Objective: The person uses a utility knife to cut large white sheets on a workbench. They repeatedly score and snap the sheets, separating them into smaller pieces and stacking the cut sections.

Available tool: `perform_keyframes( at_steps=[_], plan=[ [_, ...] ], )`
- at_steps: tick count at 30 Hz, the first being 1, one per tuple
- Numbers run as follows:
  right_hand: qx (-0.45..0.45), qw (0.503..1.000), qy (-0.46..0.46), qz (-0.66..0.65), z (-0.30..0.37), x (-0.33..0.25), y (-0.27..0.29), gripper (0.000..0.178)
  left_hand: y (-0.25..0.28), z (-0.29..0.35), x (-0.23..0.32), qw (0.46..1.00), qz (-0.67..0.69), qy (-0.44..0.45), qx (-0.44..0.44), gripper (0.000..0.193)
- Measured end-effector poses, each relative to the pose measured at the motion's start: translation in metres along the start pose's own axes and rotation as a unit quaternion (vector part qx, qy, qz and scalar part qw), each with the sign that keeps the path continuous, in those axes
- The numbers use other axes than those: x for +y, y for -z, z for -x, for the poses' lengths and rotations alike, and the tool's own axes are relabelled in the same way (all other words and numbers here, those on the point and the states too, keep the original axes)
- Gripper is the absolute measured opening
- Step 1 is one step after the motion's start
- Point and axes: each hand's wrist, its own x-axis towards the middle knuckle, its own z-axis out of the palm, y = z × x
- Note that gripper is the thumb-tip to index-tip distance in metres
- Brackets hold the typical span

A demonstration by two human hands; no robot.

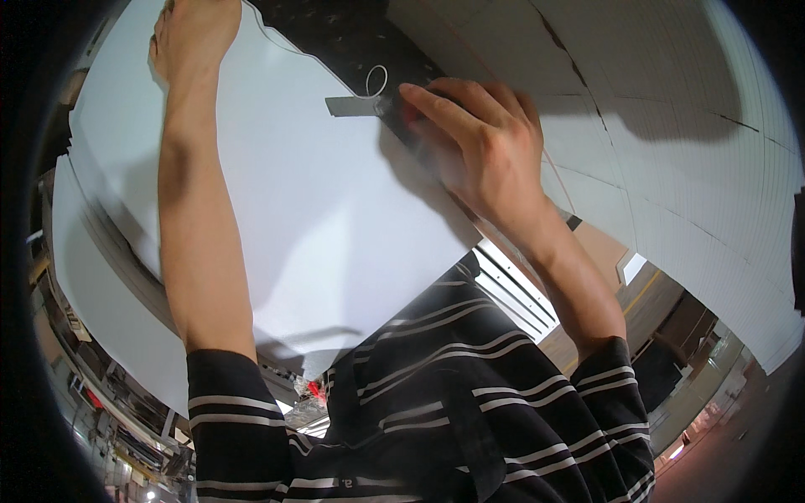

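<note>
A large white sheet or panel [293, 184] lies in front of me, its right edge running diagonally. My left hand [197, 33] rests on its far left part; the frame's top edge cuts the hand off, and most of its fingers are hidden. My right hand [495, 138] is at the panel's right edge, fingers bent and closed together. Something dark with a bit of red shows blurred under those fingers, too unclear to name. Beside the fingertips, a short grey strip [348, 106] lies across the panel's edge. A thin white cord [377, 78] makes a loop just above it.
A tall stack of pale sheets [671, 159] stands on the right. Another white panel [109, 277] lies at the lower left, beyond a dark gap. A white slatted piece [516, 289] and a brown board [591, 256] sit below my right forearm.
</note>
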Motion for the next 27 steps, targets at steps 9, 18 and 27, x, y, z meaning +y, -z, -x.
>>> perform_keyframes(
  at_steps=[9,18,27],
  plan=[
    [0.021,1.000,0.012,-0.004,-0.031,0.002,-0.014,0.034,-0.020,-0.038,-0.046,0.990,0.139,0.026,0.024,0.045],
    [0.018,0.999,0.037,-0.032,-0.040,0.008,-0.014,0.031,-0.002,-0.042,-0.032,0.981,0.134,0.089,0.111,0.034],
    [-0.010,0.999,0.032,-0.027,-0.043,0.015,-0.007,0.034,-0.009,-0.050,-0.046,0.981,0.121,0.033,0.149,0.032]
  ],
)
